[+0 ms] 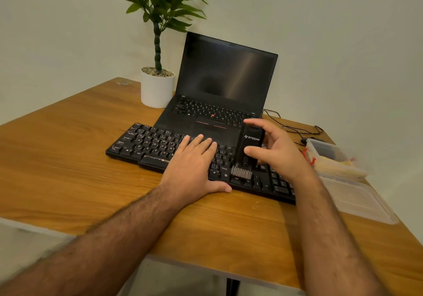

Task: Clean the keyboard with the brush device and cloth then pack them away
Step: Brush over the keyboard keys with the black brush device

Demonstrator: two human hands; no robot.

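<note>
Wooden desk (68, 158) against a plain pale wall. Black keyboard (146, 144) placed across the desk, directly in front of an open black laptop (224, 84), screen dark. Left hand (192, 167) laid flat on the middle keys, fingers straight and together, thumb on the keyboard's near edge. Right hand (277, 149) wrapped around the black brush device (248, 149), thumb on the front face, index finger over the top end. Device held nearly upright, pale bristles (241, 172) down and touching the keys right of centre. Clear plastic box (329, 156) with a red latch at the right desk edge, just beyond the keyboard's right end; contents blurred. Clear flat lid (357, 199) lying nearer, beside the box. Potted plant (158, 84) in a white pot left of the laptop. Black cables (295, 130) behind the right hand.
</note>
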